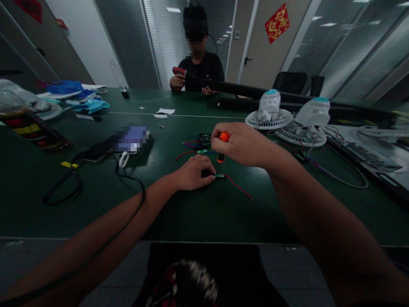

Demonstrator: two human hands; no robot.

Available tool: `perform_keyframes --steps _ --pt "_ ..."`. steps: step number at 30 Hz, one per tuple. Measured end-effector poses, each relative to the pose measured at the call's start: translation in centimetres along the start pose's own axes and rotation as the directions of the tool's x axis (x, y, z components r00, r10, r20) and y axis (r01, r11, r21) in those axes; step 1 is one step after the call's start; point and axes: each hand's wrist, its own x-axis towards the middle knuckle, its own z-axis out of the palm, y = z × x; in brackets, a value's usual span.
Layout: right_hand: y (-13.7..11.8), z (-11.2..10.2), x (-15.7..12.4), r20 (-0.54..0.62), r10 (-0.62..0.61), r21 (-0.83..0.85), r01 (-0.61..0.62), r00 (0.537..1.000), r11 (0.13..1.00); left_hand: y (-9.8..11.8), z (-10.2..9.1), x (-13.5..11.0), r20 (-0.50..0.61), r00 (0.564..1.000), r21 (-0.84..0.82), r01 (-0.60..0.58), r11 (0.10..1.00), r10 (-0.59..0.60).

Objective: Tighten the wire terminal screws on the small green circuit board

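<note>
My right hand (239,143) is closed round a screwdriver (224,136) with an orange and black handle, held upright with its tip pointing down at a small green circuit board (220,175). Whether the tip touches the board I cannot tell. My left hand (194,172) rests on the table with thumb and fingers pinching the board's left end. A red wire (238,186) runs from the board's right end toward me. Just beyond my hands lie another small green board (202,152) with red and blue wires and a small cluster of similar parts (204,137).
The green table (191,217) carries two white fans (269,115) at the right, a phone (132,138) and black cable (79,187) at the left, and a dark bottle (35,132). Opposite, a person (204,64) holds a red and black tool (179,71) against a long black bar (230,87).
</note>
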Motion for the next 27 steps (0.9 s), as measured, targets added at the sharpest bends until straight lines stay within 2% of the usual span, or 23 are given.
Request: perform_keyframes --steps 8,16,21,27 --pt "0.84 0.32 0.21 -0.047 0.039 0.038 -0.037 0.998 0.999 -0.04 -0.04 0.0 -0.005 1.0 0.002 -0.009 1.0 0.009" --pt "0.69 0.78 0.43 -0.1 0.088 -0.025 -0.091 0.991 0.996 0.06 -0.01 0.0 -0.013 1.0 0.0 -0.008 1.0 0.008" --pt "0.71 0.68 0.57 -0.089 0.092 -0.075 -0.099 0.992 0.992 0.12 0.0 -0.02 -0.003 1.0 0.005 0.006 1.0 -0.006" --pt "0.88 0.39 0.48 -0.073 0.079 -0.055 -0.083 0.994 0.995 -0.05 0.02 -0.04 0.008 1.0 0.007 0.014 1.0 -0.014"
